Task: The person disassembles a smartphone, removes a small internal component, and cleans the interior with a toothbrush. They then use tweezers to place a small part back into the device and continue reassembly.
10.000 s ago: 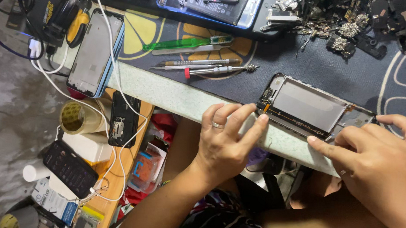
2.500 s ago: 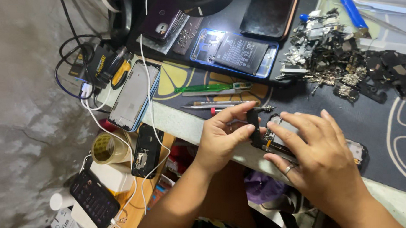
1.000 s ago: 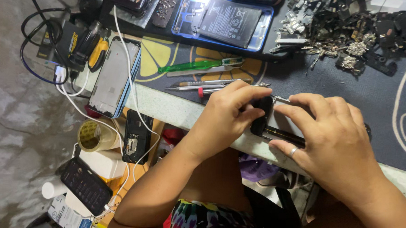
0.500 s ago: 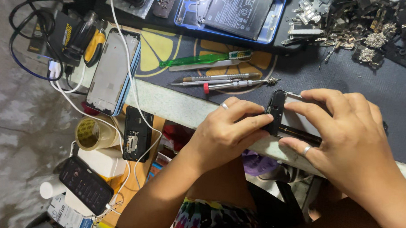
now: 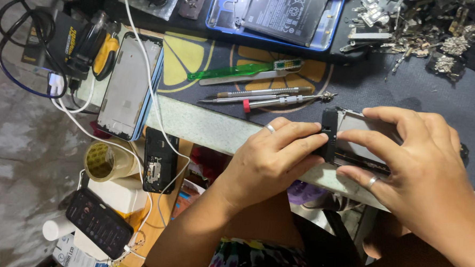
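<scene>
Far out to the left of the left hand (image 5: 271,156): cables (image 5: 17,44) in a loose tangle, then a bare frame (image 5: 128,86) lying flat across the bench edge (image 5: 195,123). Below that, lower than the bench and still left of the hand: a tape roll (image 5: 101,162), a black board (image 5: 160,159), a lit handset (image 5: 99,223) on a cord.

Just above the left hand, on the mat (image 5: 442,94): a green tool (image 5: 235,72) and two slim drivers (image 5: 271,100), lying loose, touched by neither hand. Beyond them, an open blue case (image 5: 277,15) with a battery showing.

Left hand curled, thumb and fingers closed on the black end (image 5: 329,135) of the phone (image 5: 355,122), ring on one finger. Phone held between both hands, over the bench edge, grey inner face up. Right hand (image 5: 418,157) spread over the phone's far part, fingertips pressed onto the top and near edge, gripping it, ring showing too.

Above the right hand, well apart: a scrap heap (image 5: 429,30) of small metal bits.

By the look of things: phone already opened, no back cover on it. Black end seemingly seated against the body, though whether fully joined or half loose cannot be told under the fingers. No fastening in hand, with the drivers set aside. Cover not yet on.
</scene>
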